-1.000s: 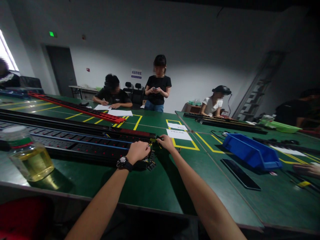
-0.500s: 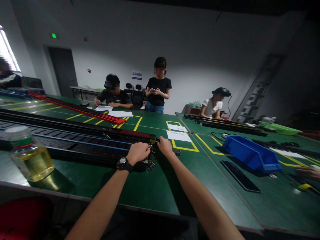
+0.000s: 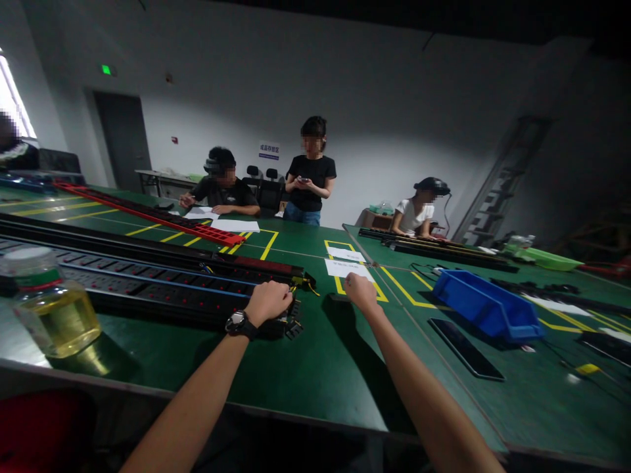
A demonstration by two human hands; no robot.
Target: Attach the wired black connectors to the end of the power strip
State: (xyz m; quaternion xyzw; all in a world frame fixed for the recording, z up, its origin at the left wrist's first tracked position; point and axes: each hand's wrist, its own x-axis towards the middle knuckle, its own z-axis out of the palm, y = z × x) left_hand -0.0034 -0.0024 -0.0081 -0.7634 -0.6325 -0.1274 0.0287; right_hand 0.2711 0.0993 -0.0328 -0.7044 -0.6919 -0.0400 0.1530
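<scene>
My left hand (image 3: 269,302), wearing a wristwatch, is closed over the near end of a long black power strip (image 3: 187,289) with rows of red-dotted sockets. Yellow and black wires (image 3: 306,282) stick out at that end, just beyond my fingers. Small black connector pieces (image 3: 293,326) hang at the end below the hand. My right hand (image 3: 361,290) is held apart from the strip, to its right, with fingers curled. Whatever those fingers may hold is hidden. Beside them a small dark flat piece (image 3: 339,297) lies on the green table.
A bottle of yellow liquid (image 3: 59,309) stands at left. Rightward are a blue bin (image 3: 486,305) and a phone (image 3: 466,348). White papers (image 3: 348,268) lie ahead, and a red rail (image 3: 148,211) lies far left. Several people are around the table.
My right hand has moved away from the wires, to the right, fingers still curled. My left hand has stayed at the strip's end. The view has shifted slightly.
</scene>
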